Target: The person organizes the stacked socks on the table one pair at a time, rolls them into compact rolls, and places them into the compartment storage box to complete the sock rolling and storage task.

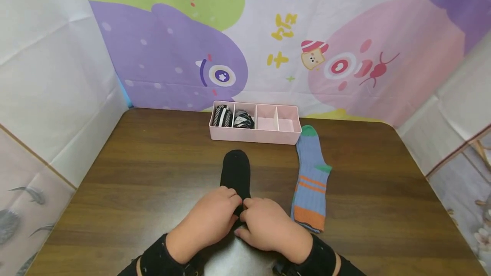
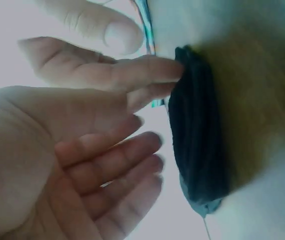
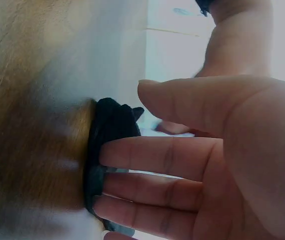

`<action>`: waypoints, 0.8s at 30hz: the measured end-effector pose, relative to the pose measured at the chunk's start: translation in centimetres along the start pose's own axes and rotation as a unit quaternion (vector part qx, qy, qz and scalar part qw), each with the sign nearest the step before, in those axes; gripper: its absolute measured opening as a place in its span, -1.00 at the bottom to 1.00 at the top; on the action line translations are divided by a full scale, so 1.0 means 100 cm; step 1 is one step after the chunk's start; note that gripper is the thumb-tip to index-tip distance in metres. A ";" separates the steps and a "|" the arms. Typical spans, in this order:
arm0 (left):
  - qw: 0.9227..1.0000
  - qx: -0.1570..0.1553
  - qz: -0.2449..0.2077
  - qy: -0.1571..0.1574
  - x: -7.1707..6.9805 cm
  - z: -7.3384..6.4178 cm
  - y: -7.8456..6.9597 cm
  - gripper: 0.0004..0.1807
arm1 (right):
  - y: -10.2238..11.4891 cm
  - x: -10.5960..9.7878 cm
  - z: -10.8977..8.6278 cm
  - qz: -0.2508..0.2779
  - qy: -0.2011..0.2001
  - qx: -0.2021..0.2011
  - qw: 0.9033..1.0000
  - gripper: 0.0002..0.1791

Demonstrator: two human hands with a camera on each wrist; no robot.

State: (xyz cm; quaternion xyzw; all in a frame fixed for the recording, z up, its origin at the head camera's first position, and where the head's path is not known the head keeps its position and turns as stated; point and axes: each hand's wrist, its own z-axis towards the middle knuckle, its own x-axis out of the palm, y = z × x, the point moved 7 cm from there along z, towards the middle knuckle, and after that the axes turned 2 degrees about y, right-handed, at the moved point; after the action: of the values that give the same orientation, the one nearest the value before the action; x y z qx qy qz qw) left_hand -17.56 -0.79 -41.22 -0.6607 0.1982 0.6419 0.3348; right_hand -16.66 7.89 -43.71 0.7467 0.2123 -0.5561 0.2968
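Note:
A black sock [image 1: 235, 169] lies on the wooden table, toe end pointing away from me; my hands cover its near end. My left hand [image 1: 215, 212] is over the sock's left side. In the left wrist view its fingers [image 2: 117, 160] are loosely bent and apart from the folded black cloth. My right hand [image 1: 264, 225] is on the sock's right side. The right wrist view shows its fairly straight fingers [image 3: 162, 152] touching the bunched cloth, with the thumb held away from it. Neither hand visibly pinches the sock.
A pink divided box [image 1: 255, 135] stands at the table's back edge. Rolled striped socks [image 1: 222, 116] and a rolled patterned sock [image 1: 243, 119] occupy its two left compartments. To the right, blue socks [image 1: 312, 161] with orange and green parts lie flat, touching the box's corner.

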 end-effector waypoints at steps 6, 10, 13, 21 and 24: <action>0.998 -0.031 0.013 0.053 0.013 -0.004 -0.002 -0.76 | 0.002 0.000 -0.002 -0.012 -0.013 -0.012 1.000 -0.73; 0.998 -0.007 0.038 0.052 0.015 -0.003 -0.009 -0.82 | 0.002 -0.001 -0.004 -0.015 -0.019 -0.018 1.000 -0.74; 0.998 0.001 0.037 0.056 0.017 -0.003 -0.011 -0.85 | 0.001 -0.002 -0.004 -0.010 -0.021 -0.022 0.999 -0.74; 0.995 -0.027 0.022 0.089 0.021 -0.005 -0.008 -0.81 | 0.000 -0.002 -0.004 0.011 -0.002 -0.024 1.000 -0.76; 0.994 -0.040 0.042 0.089 0.020 -0.006 -0.009 -0.73 | 0.001 -0.002 -0.003 0.007 0.001 -0.018 1.000 -0.82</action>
State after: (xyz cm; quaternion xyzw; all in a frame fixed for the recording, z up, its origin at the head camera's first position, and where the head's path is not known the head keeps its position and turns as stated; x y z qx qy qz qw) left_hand -16.32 -0.27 -43.07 -0.7195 0.2290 0.6011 0.2618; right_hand -16.50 8.04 -43.43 0.7431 0.2170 -0.5496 0.3141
